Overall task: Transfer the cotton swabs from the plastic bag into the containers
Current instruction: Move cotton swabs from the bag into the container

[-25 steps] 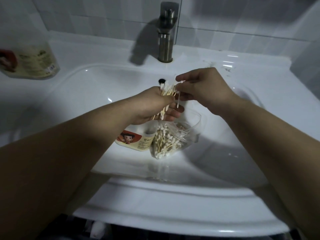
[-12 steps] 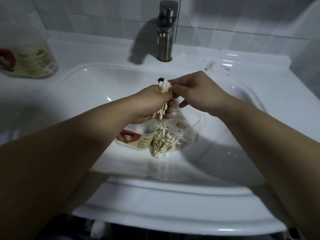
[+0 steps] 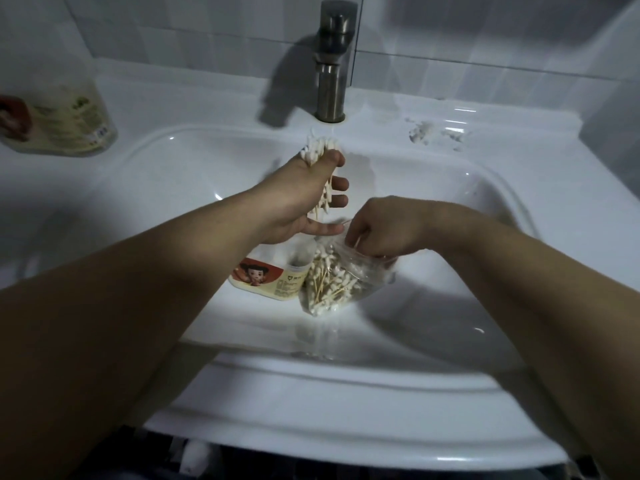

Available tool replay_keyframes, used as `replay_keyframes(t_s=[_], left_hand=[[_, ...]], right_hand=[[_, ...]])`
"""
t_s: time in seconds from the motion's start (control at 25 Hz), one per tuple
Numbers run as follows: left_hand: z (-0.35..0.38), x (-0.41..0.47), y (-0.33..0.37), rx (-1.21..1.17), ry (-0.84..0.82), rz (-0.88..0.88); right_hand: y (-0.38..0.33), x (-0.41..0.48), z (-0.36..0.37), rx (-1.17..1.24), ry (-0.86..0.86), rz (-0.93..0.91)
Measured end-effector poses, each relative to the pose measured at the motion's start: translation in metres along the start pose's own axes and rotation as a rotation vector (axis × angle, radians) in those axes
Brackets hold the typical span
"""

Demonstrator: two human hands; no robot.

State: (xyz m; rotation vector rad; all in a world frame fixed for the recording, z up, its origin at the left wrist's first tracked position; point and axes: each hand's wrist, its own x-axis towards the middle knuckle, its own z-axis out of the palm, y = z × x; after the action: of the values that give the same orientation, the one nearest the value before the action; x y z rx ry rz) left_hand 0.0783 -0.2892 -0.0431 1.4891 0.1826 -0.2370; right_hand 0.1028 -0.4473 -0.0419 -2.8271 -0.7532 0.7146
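1. Two hands work over the sink (image 3: pixel 173 188). The left hand (image 3: pixel 304 202) has its grip closed around a bundle of cotton swabs (image 3: pixel 320 152), long axis upright, tips toward the faucet (image 3: pixel 330 64).
2. The right hand (image 3: pixel 381 230) curls into the plastic bag (image 3: pixel 369 275) mouth; I cannot tell what its grip holds.
3. The bag lies in the basin, jumbled swabs inside, touching a tipped container (image 3: pixel 273 278).
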Motion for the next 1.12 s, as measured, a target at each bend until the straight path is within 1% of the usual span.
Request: replay_keyframes(t_s=[0.08,0.16,0.32,0.52,0.64,0.88,1.04,1.12], left_hand=[[0.000,0.000,0.000,0.001,-0.003,0.014],[0.000,0.000,0.001,0.009,0.001,0.032],[-0.001,0.003,0.001,-0.043,0.016,0.034],[-0.002,0.006,0.001,-0.113,0.009,0.041],[-0.003,0.006,0.002,-0.144,-0.001,0.042],[0.000,0.000,0.001,-0.049,-0.037,-0.010],[0.000,-0.003,0.000,0.051,-0.085,-0.029],[0.000,-0.002,-0.002,0.100,-0.082,-0.025]], right_hand=[[-0.005,0.002,0.005,-0.063,-0.068,-0.024],[-0.009,0.003,0.008,-0.101,-0.100,-0.045],[-0.009,0.005,0.011,-0.089,-0.135,-0.041],[-0.007,0.006,0.015,-0.238,-0.142,-0.012],[-0.006,0.005,0.014,-0.273,-0.116,-0.012],[-0.007,0.004,0.006,-0.319,-0.065,-0.033],[-0.006,0.004,0.001,-0.205,-0.033,-0.041],[-0.008,0.002,0.003,-0.162,-0.055,-0.069]])
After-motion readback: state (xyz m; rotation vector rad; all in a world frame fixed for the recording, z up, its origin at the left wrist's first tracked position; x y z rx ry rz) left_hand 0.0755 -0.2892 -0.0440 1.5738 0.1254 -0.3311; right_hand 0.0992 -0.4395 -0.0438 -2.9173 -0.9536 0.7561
